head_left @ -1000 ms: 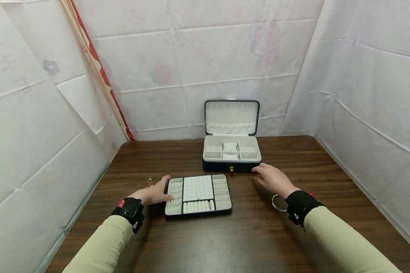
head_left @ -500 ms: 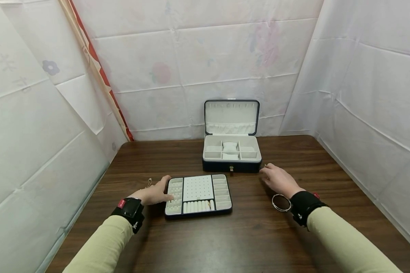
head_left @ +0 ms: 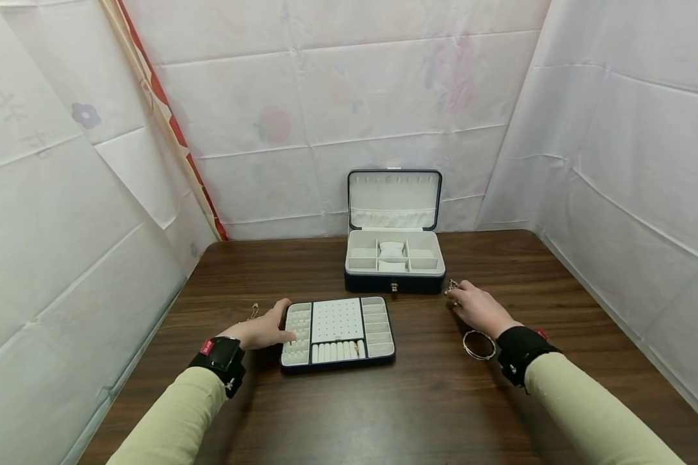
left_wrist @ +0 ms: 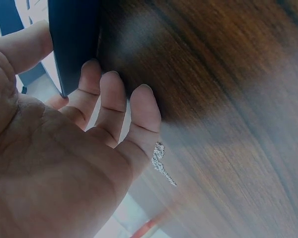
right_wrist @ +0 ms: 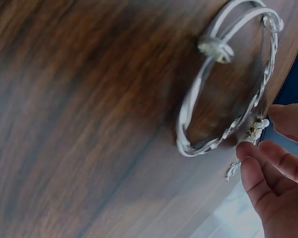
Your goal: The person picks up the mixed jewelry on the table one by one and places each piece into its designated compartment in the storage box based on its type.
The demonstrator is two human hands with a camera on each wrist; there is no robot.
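Left hand [head_left: 263, 328] grasps left edge of jewelry tray [head_left: 349, 364], center of head view, thumb over rim; fine chain [left_wrist: 160, 158] lies beside its fingers, left of center; right hand [head_left: 478, 309], right of center, pinches small beaded jewelry piece [right_wrist: 257, 131]; bangle [right_wrist: 189, 99] lies on counter [head_left: 349, 426] just below; navy box [head_left: 366, 283], lid [head_left: 392, 194] raised, stands upper center.

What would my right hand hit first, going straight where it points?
Past the jewelry piece at its fingertips, your right hand would likely meet the open box near its front right corner; depth unclear.
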